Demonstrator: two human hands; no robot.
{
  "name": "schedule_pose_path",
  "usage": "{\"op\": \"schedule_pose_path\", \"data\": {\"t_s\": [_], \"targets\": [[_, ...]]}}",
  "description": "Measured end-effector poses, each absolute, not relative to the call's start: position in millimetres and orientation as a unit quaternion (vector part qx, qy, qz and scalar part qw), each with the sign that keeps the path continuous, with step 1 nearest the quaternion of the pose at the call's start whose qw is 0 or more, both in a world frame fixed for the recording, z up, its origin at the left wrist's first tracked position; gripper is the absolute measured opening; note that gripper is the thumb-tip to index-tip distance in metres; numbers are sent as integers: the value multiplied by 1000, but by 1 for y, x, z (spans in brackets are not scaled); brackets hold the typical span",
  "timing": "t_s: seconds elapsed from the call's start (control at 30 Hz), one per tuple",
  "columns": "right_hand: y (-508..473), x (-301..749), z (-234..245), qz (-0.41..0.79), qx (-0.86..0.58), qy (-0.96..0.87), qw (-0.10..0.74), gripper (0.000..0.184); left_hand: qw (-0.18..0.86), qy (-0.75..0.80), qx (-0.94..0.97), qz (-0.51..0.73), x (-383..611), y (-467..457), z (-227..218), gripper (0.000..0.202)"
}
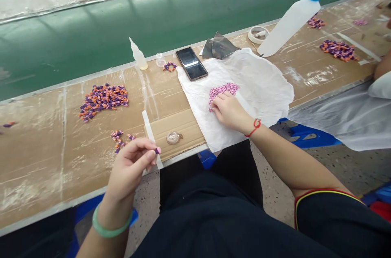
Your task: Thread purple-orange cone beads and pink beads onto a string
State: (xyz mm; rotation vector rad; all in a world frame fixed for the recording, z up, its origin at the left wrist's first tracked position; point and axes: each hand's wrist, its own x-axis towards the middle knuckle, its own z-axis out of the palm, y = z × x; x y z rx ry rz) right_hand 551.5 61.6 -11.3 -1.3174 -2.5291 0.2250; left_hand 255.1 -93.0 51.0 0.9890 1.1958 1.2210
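The left hand [130, 164] pinches a small purple-and-pink piece [157, 150], while the open right hand [230, 111] rests beside pink granules [223, 91] on crumpled white paper [262, 91].

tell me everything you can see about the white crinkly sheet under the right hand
The white crinkled sheet looks like thin tissue or soft plastic. It lies wrinkled on the cardboard-covered bench, with a wavy, uneven outline. A patch of small pink granules sits on it, and the right hand rests on it beside them. A black phone lies at its far edge.
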Motion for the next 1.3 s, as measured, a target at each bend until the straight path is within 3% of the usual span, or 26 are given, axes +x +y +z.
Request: {"op": "schedule_pose_path", "data": {"t_s": [0.33, 1.3], "targets": [[55, 549, -8, 43, -468, -873, 128, 15, 589, 472, 469, 458, 294, -99, 39, 20], [68, 554, -1, 64, -423, -899, 97, 17, 542, 467, 528, 456, 309, -92, 56, 14]]}}
